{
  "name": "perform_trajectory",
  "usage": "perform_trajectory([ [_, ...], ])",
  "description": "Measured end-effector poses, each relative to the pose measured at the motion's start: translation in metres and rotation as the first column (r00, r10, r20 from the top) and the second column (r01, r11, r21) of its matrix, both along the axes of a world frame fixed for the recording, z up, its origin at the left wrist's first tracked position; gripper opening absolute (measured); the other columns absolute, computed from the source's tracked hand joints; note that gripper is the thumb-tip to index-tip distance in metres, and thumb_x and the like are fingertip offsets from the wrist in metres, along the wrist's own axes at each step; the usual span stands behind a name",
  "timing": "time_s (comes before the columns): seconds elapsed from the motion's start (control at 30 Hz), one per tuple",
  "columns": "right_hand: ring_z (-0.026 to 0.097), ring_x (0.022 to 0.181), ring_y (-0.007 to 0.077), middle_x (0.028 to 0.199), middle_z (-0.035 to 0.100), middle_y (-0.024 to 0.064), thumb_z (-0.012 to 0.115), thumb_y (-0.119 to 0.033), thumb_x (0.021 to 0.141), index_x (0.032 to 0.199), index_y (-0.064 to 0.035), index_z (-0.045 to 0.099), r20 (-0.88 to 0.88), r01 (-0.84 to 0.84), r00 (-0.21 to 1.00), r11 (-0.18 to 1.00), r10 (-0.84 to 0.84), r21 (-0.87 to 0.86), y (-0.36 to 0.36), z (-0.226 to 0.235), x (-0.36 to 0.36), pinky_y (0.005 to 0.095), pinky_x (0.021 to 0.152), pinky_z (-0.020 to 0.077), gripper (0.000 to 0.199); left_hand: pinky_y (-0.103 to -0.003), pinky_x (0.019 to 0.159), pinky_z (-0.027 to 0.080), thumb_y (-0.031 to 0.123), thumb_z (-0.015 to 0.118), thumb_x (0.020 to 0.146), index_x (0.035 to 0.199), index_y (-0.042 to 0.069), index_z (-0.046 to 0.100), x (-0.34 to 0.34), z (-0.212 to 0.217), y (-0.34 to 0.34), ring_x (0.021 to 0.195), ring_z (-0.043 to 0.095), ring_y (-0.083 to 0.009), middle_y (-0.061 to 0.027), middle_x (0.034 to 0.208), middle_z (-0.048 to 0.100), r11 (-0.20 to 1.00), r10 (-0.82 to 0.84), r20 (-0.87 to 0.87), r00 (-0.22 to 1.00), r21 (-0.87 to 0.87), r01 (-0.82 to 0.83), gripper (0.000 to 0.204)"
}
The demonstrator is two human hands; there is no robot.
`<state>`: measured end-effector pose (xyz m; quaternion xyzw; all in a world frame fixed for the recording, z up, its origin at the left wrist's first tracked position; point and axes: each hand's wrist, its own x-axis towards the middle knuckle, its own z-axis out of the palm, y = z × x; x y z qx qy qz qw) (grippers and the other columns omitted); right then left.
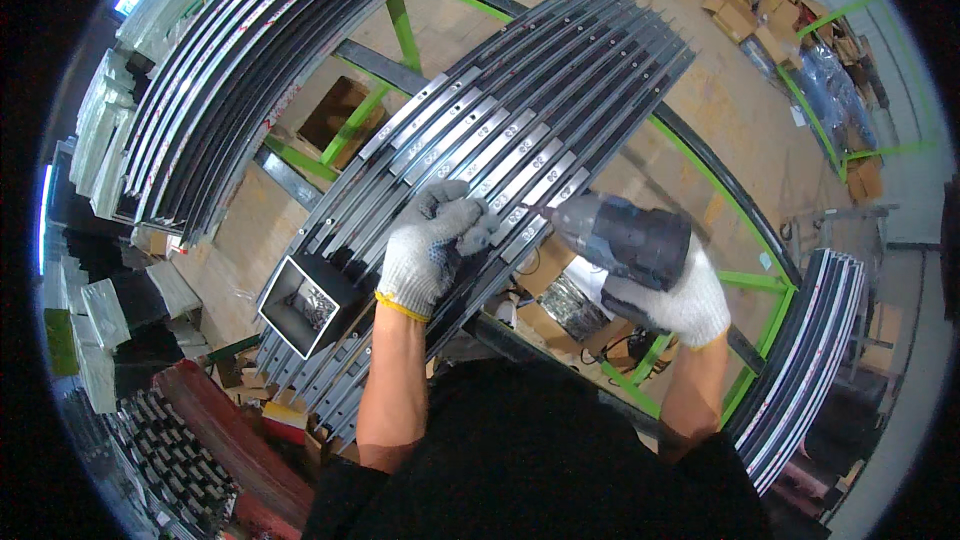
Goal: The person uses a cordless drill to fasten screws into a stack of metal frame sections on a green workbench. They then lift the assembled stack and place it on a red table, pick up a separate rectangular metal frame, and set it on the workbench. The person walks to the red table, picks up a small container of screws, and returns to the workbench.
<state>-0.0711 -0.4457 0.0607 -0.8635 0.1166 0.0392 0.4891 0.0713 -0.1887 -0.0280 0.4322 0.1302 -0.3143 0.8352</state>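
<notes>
My right hand, in a white knit glove, grips a dark cordless drill. The drill lies level, and its bit points left at the nearest of several silver plates with holes and small fasteners. These plates sit in a stepped row across long dark metal profiles. My left hand, gloved in white with grey fingers and a yellow cuff, is just left of the bit, above the plates. Its fingers are curled together; what they may hold is hidden. Beside it, on the profiles, stands a black square box with small metal parts inside.
A green and black frame supports the profiles. More long profiles are stacked at the far left, and another bundle stands at the right. Cardboard boxes pile up at the far right. Below the frame are boxes and a wrapped roll.
</notes>
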Motion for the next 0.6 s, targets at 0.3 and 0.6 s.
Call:
perform_trajectory([
  [0.3,0.071,0.108,0.0275,0.119,0.074,0.0134,0.095,-0.020,0.071,0.123,-0.0020,0.068,0.030,0.125,0.992,0.991,-0.126,0.053,0.008,-0.036,-0.065,0.0390,0.100,0.0538,0.061,-0.021,0.045,0.041,0.020,0.068,0.103,0.100,0.009,0.062,-0.037,0.005,-0.004,0.057,0.060,-0.0128,-0.0047,0.081,0.068,0.911,-0.283,-0.003,0.959,0.314,0.269,0.013],
  [0.6,0.075,0.100,0.0303,0.108,0.078,0.0141,0.091,-0.026,0.076,0.109,-0.0030,0.073,0.083,0.153,0.983,0.983,-0.161,0.099,0.018,-0.026,-0.068,0.0391,0.097,0.0572,0.044,-0.025,0.063,0.049,0.010,0.069,0.099,0.117,-0.002,0.066,-0.045,-0.005,-0.001,0.076,0.066,-0.0173,-0.0129,0.097,0.071,0.978,-0.191,0.040,0.981,0.092,0.187,0.021],
])
